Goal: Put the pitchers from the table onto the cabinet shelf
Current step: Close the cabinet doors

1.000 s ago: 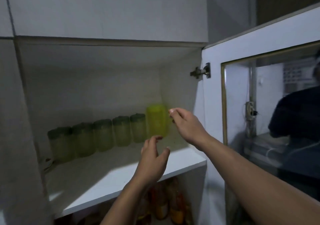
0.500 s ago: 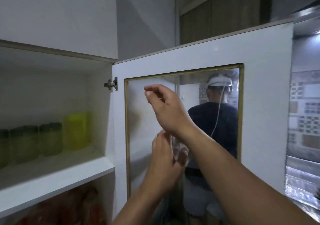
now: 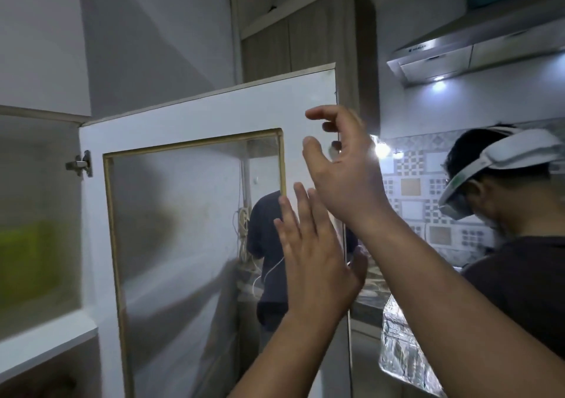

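I am seeing both hands lifted before the open cabinet door (image 3: 214,113), holding nothing. The left hand (image 3: 315,263) is spreading flat at 5 o'clock, and the right hand (image 3: 342,165) is curling loosely at 2 o'clock. The yellow pitcher (image 3: 27,257) is standing on the shelf (image 3: 46,345) at 9 o'clock, blurred.

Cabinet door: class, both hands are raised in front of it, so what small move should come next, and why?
Probably close the right hand on the free edge of the open cabinet door to swing it. Both hands are empty, the left hand is flat before the door, and a yellow pitcher already stands on the shelf.
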